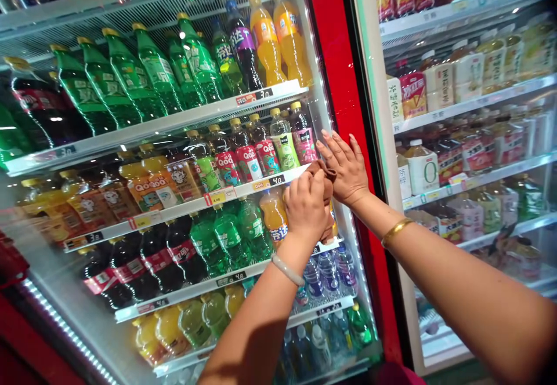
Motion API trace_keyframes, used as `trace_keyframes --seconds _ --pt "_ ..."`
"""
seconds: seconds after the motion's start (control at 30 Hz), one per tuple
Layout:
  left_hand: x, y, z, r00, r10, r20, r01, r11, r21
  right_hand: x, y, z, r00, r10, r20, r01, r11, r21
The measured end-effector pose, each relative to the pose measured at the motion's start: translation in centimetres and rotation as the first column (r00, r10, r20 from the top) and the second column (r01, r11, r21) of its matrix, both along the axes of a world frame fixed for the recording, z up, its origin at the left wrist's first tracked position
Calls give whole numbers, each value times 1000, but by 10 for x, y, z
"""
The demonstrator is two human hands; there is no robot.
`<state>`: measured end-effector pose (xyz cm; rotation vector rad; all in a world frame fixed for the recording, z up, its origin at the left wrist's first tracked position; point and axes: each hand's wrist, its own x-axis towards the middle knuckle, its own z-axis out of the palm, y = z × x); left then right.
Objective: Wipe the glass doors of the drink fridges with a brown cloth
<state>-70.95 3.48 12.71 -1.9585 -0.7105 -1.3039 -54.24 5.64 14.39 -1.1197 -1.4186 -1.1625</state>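
Observation:
My left hand (pixel 306 206), with a pale bangle at the wrist, is closed around a bunched brown cloth (pixel 327 191). It holds the cloth at the right end of a white shelf edge (pixel 243 191) inside a drinks cooler. Just right of it, my right hand (pixel 344 167) lies with fingers stretched out near the cooler's inner side, its palm side hidden. A gold bracelet (pixel 397 232) circles that wrist. Small bottles, among them a pink-labelled bottle (pixel 306 141) and a green-labelled bottle (pixel 285 144), stand on the shelf right behind my hands.
Green soda bottles (pixel 126 72) and orange soda bottles (pixel 287 31) line the shelf above. Dark cola bottles (pixel 152 257) and water bottles (pixel 328 272) stand lower. A red frame (pixel 343 54) borders the cooler, and a second cooler with cartons (pixel 424 167) is at the right.

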Motion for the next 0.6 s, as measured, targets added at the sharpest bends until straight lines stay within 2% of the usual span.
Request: trace_keyframes --seconds 0.07,0.1,0.17,0.23,0.3,0.37,0.43,0.5,0.53,0.6 --pt "-5 0 -8 998 -3 -57 3 1000 0 0 0 0 1000 -27 4 27 1000 2" --pt "-10 0 -6 998 -3 -57 3 1000 8 -1 0 0 999 -40 8 40 999 4" --pt "-22 3 7 1000 4 25 -4 999 36 -2 -2 1 999 -53 9 53 999 4" --pt "-32 6 25 981 11 196 -22 998 55 -4 -5 2 999 -48 -2 48 999 -12" --pt "-36 9 35 958 4 287 -20 998 54 -5 -8 3 999 -32 -16 31 998 -46" --pt "-37 12 30 974 -3 225 -12 998 67 -5 -11 4 999 -12 -31 10 997 -76" --pt "-37 13 13 999 -1 52 -4 996 89 -5 -12 5 999 1 -42 -5 996 -94" --pt "-39 13 -2 993 -2 -116 13 995 96 -6 -12 5 999 7 -46 -11 995 -103" --pt "-41 14 -4 990 -4 -142 17 996 91 -6 -12 5 999 7 -46 -12 994 -106" --pt "-48 14 3 999 3 -39 0 997 75 -6 -11 4 999 7 -46 -12 994 -107"
